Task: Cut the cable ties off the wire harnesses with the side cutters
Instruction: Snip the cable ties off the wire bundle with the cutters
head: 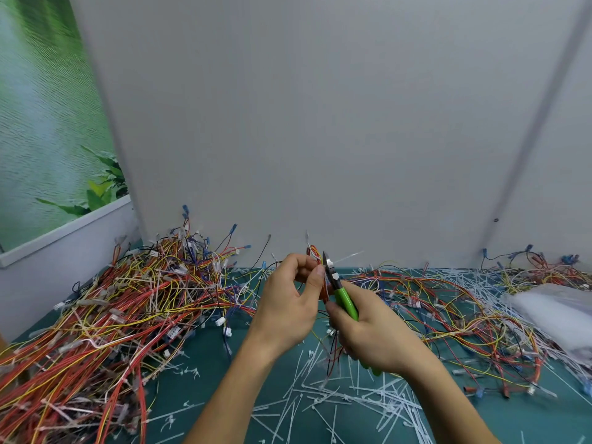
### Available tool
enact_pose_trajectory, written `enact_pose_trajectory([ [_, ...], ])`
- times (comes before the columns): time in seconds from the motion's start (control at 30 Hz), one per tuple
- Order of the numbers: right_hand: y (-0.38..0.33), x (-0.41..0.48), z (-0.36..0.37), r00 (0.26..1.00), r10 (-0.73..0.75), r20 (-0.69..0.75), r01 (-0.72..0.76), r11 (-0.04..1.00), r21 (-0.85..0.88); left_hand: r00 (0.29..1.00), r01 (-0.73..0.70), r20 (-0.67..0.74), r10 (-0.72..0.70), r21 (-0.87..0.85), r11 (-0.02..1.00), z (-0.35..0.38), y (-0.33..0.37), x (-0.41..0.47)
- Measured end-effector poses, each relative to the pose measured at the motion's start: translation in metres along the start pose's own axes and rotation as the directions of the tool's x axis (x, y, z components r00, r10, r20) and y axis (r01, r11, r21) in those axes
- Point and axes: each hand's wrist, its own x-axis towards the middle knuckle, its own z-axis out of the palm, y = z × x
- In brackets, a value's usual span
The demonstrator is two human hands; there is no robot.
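Two hands meet at centre, above a teal-green work mat [205,379]. The left hand [290,302] is raised with its back toward the camera, thumb and curled fingers pinching one red-and-orange wire harness [315,254], whose loose ends hang down between the wrists. The right hand [368,331] is clenched round the one pair of green-handled side cutters [344,298], blades pointing up and away, tips against the harness just beside the left thumb. How far the blades gape cannot be told. One thin white cable tie [347,257] projects rightward from the harness at the blades. A dense heap of multicoloured harnesses [128,302] lies to the left and a sparser spread of harnesses [448,309] to the right. The severed white ties [336,398] littering the mat are too many to count.
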Motion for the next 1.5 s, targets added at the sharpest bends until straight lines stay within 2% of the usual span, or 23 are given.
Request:
enact_pose_trajectory([
  [0.2, -0.006, -0.002, 0.001, 0.999, -0.013, 0.042, 0.013, 1.0, 0.009, 0.999, -0.004, 0.033, 0.005, -0.007, 1.0, -0.003, -0.004, 0.001],
  [0.4, -0.002, -0.001, -0.001, 1.0, 0.004, 0.02, -0.003, 1.0, -0.006, 0.997, 0.0, 0.071, -0.001, 0.01, 1.0, -0.012, -0.007, 0.004],
  [0.57, -0.007, -0.003, 0.0, 0.999, 0.01, 0.045, -0.012, 0.999, 0.039, 0.999, 0.001, 0.054, 0.0, -0.012, 1.0, -0.009, -0.005, 0.003],
  [0.77, -0.005, -0.001, 0.002, 1.0, -0.022, 0.009, 0.022, 1.0, -0.001, 0.998, 0.009, 0.059, -0.006, -0.044, 0.999, -0.008, -0.004, 0.003],
  [0.97, -0.006, -0.002, 0.001, 1.0, 0.006, 0.013, -0.006, 1.0, 0.017, 0.999, 0.026, 0.038, -0.022, -0.086, 0.996, -0.003, -0.002, 0.002],
  [1.5, -0.005, 0.0, 0.007, 1.0, 0.006, 0.031, -0.007, 1.0, 0.027, 0.998, 0.056, 0.017, -0.055, -0.078, 0.995, -0.002, -0.005, 0.002],
])
